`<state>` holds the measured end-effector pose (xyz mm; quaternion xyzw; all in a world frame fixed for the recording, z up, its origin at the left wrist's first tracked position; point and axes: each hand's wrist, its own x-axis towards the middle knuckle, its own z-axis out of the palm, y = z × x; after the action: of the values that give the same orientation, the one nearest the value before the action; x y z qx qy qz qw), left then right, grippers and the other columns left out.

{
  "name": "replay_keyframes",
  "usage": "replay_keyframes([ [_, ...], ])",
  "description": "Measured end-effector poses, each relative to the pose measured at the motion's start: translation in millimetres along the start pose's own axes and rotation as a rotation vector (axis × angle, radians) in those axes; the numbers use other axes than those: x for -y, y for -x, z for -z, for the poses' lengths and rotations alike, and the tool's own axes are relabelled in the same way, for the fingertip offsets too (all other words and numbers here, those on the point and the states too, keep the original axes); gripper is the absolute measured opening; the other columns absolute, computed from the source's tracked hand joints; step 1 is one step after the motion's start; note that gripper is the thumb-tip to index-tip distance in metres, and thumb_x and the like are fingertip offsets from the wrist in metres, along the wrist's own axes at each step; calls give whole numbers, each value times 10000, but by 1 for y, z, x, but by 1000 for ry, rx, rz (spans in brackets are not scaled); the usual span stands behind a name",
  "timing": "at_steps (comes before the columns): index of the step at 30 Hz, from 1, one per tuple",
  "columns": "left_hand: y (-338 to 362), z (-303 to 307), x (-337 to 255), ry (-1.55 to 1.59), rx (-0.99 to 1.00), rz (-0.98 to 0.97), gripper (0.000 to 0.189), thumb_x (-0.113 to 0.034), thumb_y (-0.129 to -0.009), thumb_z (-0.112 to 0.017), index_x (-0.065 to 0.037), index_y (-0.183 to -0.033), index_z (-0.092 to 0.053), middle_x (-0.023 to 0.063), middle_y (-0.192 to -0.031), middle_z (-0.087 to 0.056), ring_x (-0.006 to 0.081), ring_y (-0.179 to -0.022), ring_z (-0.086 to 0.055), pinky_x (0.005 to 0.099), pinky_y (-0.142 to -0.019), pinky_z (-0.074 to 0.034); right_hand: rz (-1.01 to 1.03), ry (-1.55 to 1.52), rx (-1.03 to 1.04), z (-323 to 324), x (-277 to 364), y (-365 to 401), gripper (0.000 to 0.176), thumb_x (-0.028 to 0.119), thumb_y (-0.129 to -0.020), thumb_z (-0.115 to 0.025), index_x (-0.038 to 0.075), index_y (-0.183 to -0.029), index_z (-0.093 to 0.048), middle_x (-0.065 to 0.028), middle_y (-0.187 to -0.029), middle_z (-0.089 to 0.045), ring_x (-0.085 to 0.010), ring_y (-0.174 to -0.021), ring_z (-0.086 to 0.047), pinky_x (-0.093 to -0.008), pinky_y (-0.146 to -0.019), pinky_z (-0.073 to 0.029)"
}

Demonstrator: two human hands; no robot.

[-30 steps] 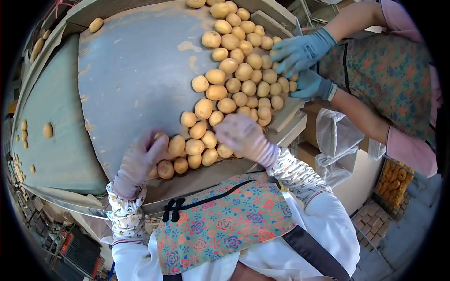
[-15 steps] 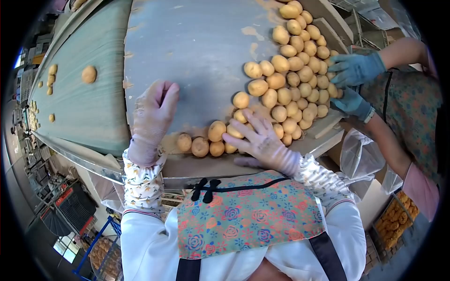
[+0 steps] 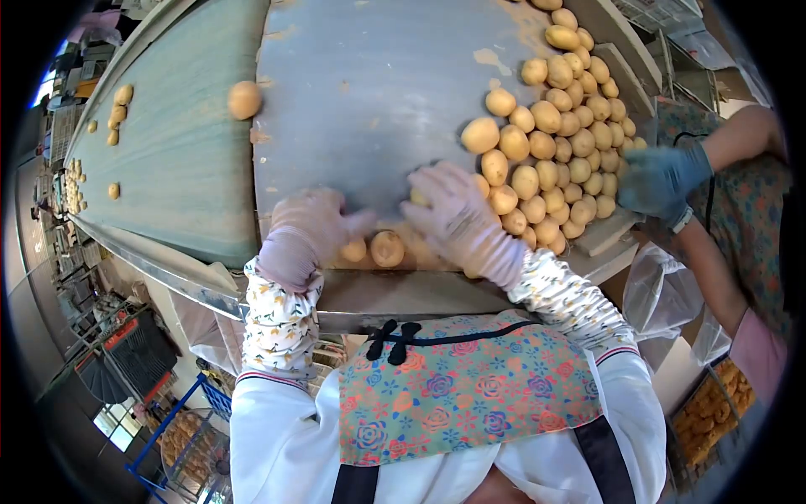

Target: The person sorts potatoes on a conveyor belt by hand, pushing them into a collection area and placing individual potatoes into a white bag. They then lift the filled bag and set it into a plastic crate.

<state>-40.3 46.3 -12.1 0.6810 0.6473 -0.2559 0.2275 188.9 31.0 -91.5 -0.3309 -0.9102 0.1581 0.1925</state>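
My left hand (image 3: 309, 231), in a pale glove, is low over the grey sorting surface (image 3: 353, 101). Its thumb points away from the blurred fingers, and nothing shows between them. Just below it lies a potato (image 3: 353, 249), with another potato (image 3: 387, 249) to its right. My right hand (image 3: 457, 214), gloved alike, curves its fingers over a potato (image 3: 419, 198) that is partly hidden under them. Beside that hand spreads a large group of potatoes (image 3: 579, 147). Some potatoes under the right palm and along the near edge are covered or smeared.
A green belt (image 3: 185, 126) runs on the left, with a lone potato (image 3: 244, 100) at its border and several more farther off. On the right, a co-worker's blue-gloved hand (image 3: 667, 181) is at the potatoes. A plastic bag (image 3: 659, 286) hangs below the right edge.
My right hand has moved up, its fingers now over a potato. My left hand has come down toward the near row. The belt potato has shifted right in view.
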Motion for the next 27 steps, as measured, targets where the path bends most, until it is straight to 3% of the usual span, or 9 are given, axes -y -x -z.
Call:
replay_keyframes([
  [1, -3, 4, -9, 9, 206, 59, 563, -574, -832, -665, -78, -1073, -778, 168, -1040, -765, 379, -1022, -716, 430, -877, -573, -45, 30, -53, 8, -6, 8, 277, 233, -786, -695, 164, -1053, -721, -104, -1246, -614, -306, -1244, -548, -512, -1094, -411],
  [4, -9, 11, -31, -65, 534, -40, 510, -479, -752, -702, -89, -1070, -782, 161, -1010, -770, 340, -1017, -728, 404, -867, -576, -18, -1, -12, 31, 0, 19, 410, 233, -780, -715, 140, -1177, -683, -105, -1181, -602, -292, -1222, -545, -492, -1095, -399],
  [8, -14, 11, -36, -107, 587, -36, 465, -405, -701, -722, -113, -1058, -780, 154, -986, -765, 336, -998, -725, 396, -835, -571, 239, 11, 106, -16, 23, 22, 301, 209, -888, -612, 161, -1184, -643, -40, -958, -635, -216, -969, -612, -453, -1008, -433],
  [11, -9, -6, -15, -11, 439, -166, 407, -355, -719, -735, -101, -1037, -757, 147, -949, -756, 348, -970, -715, 422, -810, -559, 208, 16, 297, -12, 36, 10, 334, 208, -896, -646, 146, -1224, -638, -43, -906, -643, -219, -927, -636, -441, -957, -443],
  [14, 5, -8, 0, 183, 236, -255, 351, -316, -764, -732, -88, -1031, -718, 155, -927, -740, 360, -957, -702, 453, -797, -544, -46, -515, 116, 10, 21, 12, 493, 204, -849, -733, 103, -1317, -616, -65, -991, -671, -267, -957, -657, -449, -963, -442],
  [18, 5, -16, -15, 343, 264, -542, 330, -311, -860, -698, -76, -1089, -674, 162, -1007, -737, 381, -994, -693, 486, -856, -537, -460, -1898, 314, 55, -6, 27, 618, 268, -1013, -673, 53, -1534, -419, -74, -1201, -641, -165, -1078, -634, -330, -955, -535],
  [22, 8, -11, -34, 679, 185, -545, 371, -355, -887, -705, -66, -1115, -661, 158, -963, -731, 369, -955, -698, 446, -822, -552, -409, -2125, 231, 62, -11, 43, 757, 390, -991, -693, -44, -1526, -380, -89, -1119, -682, -192, -995, -672, -331, -916, -533],
  [23, 8, -3, -36, 722, 240, -433, 501, -325, -856, -768, -71, -1268, -640, 156, -1043, -728, 334, -1000, -709, 417, -856, -562, -412, -2152, 200, 61, -10, 45, 782, 432, -979, -697, -52, -1514, -397, -94, -1095, -691, -193, -967, -676, -321, -906, -533],
  [27, 17, 3, -37, 983, -31, -723, 941, -297, -739, -930, -71, -1526, -467, 167, -1247, -681, 287, -1134, -686, 423, -948, -557, -420, -1967, 239, 56, -5, 56, 487, 361, -1079, -563, -4, -1399, -520, -111, -1139, -655, -186, -1027, -668, -325, -927, -533],
])
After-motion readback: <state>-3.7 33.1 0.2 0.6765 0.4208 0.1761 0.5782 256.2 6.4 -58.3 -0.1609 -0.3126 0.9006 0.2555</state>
